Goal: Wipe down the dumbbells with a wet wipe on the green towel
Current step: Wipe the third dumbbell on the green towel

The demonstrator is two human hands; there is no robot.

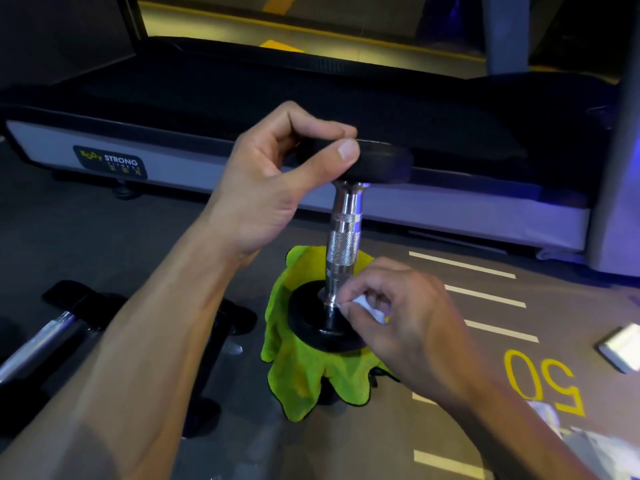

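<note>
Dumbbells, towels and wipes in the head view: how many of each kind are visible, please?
Dumbbells: 2, upright dumbbell on the towel, another dumbbell lying at the left
Green towel: 1
Wet wipe: 1, pinched in the right hand
Total: 4

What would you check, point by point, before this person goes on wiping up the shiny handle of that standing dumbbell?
1. Dumbbell upright on its lower head: ok.
2. Left hand gripping the top head to steady it: ok.
3. Wet wipe pinched in the right hand and pressed at the base of the handle: ok.
4. Green towel under the lower head: ok, though it is bunched and uneven, so the stand may wobble.
5. Wipe still damp enough: cannot tell.
6. Second dumbbell lying on the floor to the left, clear of the hands: ok; whether it has been wiped: cannot tell.
</note>
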